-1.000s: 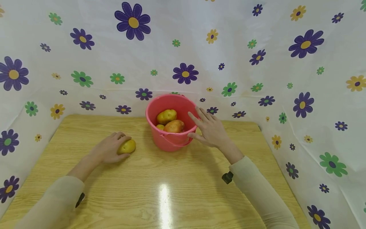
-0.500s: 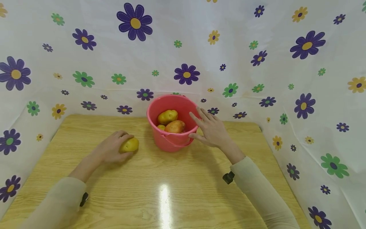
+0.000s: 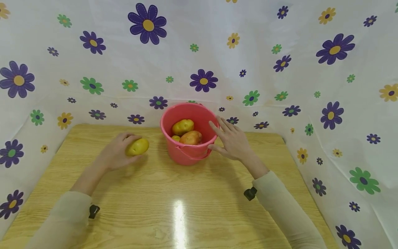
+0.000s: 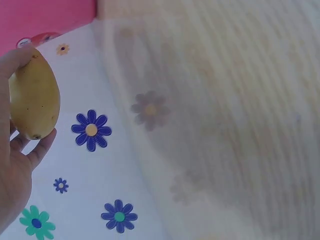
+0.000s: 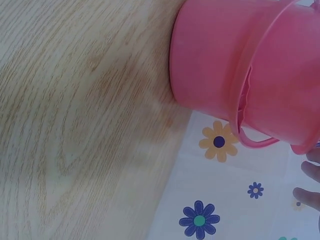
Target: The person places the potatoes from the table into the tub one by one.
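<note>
My left hand (image 3: 116, 152) holds a yellow potato (image 3: 138, 147) between thumb and fingers, left of the pink bucket (image 3: 181, 154). In the left wrist view, the potato (image 4: 35, 95) is seen pinched above the table, with the bucket's pink wall (image 4: 50, 17) behind it. Inside the bucket lie a yellow potato (image 3: 182, 127) and a reddish one (image 3: 191, 138), with part of another yellow one (image 3: 176, 138) showing under them. My right hand (image 3: 231, 140) is at the bucket's right rim, fingers spread and straight. Only its fingertips (image 5: 312, 171) show in the right wrist view.
The bucket's handle (image 5: 235, 95) hangs down along its front. A wooden table (image 3: 149, 207) lies under everything, with a glare streak near its front. A white flowered sheet (image 3: 174, 45) rises behind the table and along both sides.
My left hand has gripped the yellow potato and raised it off the table. My right hand stays by the bucket's rim, and the potatoes inside have not moved.
</note>
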Tool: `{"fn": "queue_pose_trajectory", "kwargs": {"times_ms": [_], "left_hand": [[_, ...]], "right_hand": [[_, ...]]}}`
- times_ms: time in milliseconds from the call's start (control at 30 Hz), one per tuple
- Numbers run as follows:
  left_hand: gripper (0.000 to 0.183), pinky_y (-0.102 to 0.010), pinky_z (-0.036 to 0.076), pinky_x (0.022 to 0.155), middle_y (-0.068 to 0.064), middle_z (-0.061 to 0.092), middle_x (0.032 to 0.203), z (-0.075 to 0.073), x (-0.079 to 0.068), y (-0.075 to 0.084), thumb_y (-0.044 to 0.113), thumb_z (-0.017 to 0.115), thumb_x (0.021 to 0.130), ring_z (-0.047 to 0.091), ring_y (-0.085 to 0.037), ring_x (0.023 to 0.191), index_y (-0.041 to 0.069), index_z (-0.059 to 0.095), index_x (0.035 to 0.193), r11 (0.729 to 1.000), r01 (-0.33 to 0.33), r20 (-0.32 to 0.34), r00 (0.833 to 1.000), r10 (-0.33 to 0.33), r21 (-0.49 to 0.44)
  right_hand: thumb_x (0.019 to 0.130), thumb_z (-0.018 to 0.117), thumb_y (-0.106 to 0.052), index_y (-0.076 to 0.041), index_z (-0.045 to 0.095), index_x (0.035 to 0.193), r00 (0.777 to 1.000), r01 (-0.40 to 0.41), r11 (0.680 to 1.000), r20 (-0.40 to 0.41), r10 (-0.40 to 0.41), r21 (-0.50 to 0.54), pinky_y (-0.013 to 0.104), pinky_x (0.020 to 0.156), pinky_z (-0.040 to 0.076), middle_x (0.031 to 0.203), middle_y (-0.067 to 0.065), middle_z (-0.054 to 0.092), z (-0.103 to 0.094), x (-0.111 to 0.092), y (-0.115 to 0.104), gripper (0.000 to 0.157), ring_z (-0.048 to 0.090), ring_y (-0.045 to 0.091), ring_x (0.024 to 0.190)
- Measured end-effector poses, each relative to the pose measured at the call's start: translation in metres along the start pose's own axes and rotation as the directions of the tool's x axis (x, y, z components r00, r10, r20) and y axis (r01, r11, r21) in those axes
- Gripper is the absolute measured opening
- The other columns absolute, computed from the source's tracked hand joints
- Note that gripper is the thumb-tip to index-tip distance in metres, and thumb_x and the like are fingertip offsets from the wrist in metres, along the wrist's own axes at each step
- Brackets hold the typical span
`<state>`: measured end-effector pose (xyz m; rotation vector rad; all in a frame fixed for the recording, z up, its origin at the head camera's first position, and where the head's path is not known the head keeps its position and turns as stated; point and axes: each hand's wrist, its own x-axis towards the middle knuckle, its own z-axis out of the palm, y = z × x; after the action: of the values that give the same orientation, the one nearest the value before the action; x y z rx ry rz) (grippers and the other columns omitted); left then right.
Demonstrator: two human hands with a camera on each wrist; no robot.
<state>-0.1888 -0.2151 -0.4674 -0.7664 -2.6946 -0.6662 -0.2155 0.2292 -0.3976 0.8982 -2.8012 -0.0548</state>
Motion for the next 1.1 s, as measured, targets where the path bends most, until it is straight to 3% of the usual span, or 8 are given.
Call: {"fn": "queue_pose_trajectory", "kwargs": {"times_ms": [300,600,700,733,833,933,1100], "left_hand": [[0.067,-0.055,0.062,0.088,-0.019,0.063,0.125,-0.017,0.006,0.009,0.023,0.093,0.077,0.064,-0.034,0.106,0.004,0.065,0.135,0.998,-0.061,-0.097,0.993,0.062,0.009],[0.071,-0.056,0.063,0.090,-0.018,0.062,0.129,-0.035,0.022,0.033,0.022,0.093,0.077,0.063,-0.035,0.113,0.008,0.063,0.140,0.990,-0.139,-0.138,0.981,0.137,-0.004],[0.071,-0.056,0.064,0.090,-0.020,0.062,0.129,-0.040,0.026,0.041,0.022,0.093,0.077,0.063,-0.037,0.115,0.005,0.064,0.139,0.988,-0.155,-0.150,0.977,0.154,0.002],[0.070,-0.056,0.064,0.090,-0.021,0.062,0.130,-0.041,0.028,0.043,0.022,0.093,0.076,0.063,-0.037,0.115,0.005,0.064,0.138,0.987,-0.159,-0.155,0.975,0.157,0.003],[0.070,-0.056,0.064,0.091,-0.022,0.061,0.130,-0.046,0.033,0.046,0.021,0.094,0.075,0.062,-0.038,0.117,0.004,0.064,0.136,0.985,-0.175,-0.178,0.969,0.171,-0.007],[0.070,-0.055,0.063,0.093,-0.020,0.061,0.130,-0.052,0.040,0.048,0.021,0.095,0.075,0.061,-0.037,0.119,0.003,0.064,0.136,0.982,-0.186,-0.190,0.965,0.182,-0.005],[0.069,-0.053,0.063,0.095,-0.018,0.061,0.131,-0.060,0.051,0.053,0.023,0.093,0.077,0.060,-0.034,0.120,0.004,0.064,0.137,0.977,-0.214,-0.174,0.961,0.213,0.011]], "right_hand": [[0.093,0.005,-0.086,-0.016,0.032,0.167,1.000,0.004,1.000,-0.028,-0.005,-0.019,0.062,0.120,0.044,0.174,0.015,0.031,0.001,-0.003,0.006,0.106,0.038,0.040,0.158],[0.091,-0.001,-0.087,-0.017,0.035,0.165,0.999,0.002,1.000,-0.051,-0.003,-0.025,0.063,0.117,0.048,0.173,0.015,0.034,0.003,-0.002,0.007,0.108,0.040,0.040,0.157],[0.099,0.021,-0.081,-0.017,0.035,0.166,0.999,-0.004,1.000,-0.045,0.003,-0.026,0.063,0.118,0.047,0.173,0.014,0.033,0.004,-0.002,0.007,0.094,0.039,0.040,0.157],[0.099,0.022,-0.081,-0.017,0.035,0.166,0.999,-0.005,1.000,-0.045,0.004,-0.027,0.063,0.118,0.047,0.173,0.014,0.034,0.004,-0.002,0.007,0.093,0.040,0.039,0.157],[0.099,0.020,-0.082,-0.017,0.035,0.166,0.999,-0.009,1.000,-0.039,0.008,-0.024,0.063,0.118,0.046,0.173,0.014,0.033,0.003,-0.002,0.007,0.094,0.039,0.039,0.157],[0.091,-0.001,-0.088,-0.017,0.035,0.166,0.999,-0.010,1.000,-0.039,0.009,-0.020,0.064,0.119,0.046,0.173,0.015,0.034,0.003,-0.002,0.007,0.110,0.039,0.040,0.157],[0.090,-0.004,-0.088,-0.016,0.035,0.166,0.999,-0.011,0.999,-0.033,0.010,-0.032,0.063,0.118,0.047,0.172,0.015,0.035,0.001,-0.002,0.006,0.111,0.040,0.040,0.157]]}}
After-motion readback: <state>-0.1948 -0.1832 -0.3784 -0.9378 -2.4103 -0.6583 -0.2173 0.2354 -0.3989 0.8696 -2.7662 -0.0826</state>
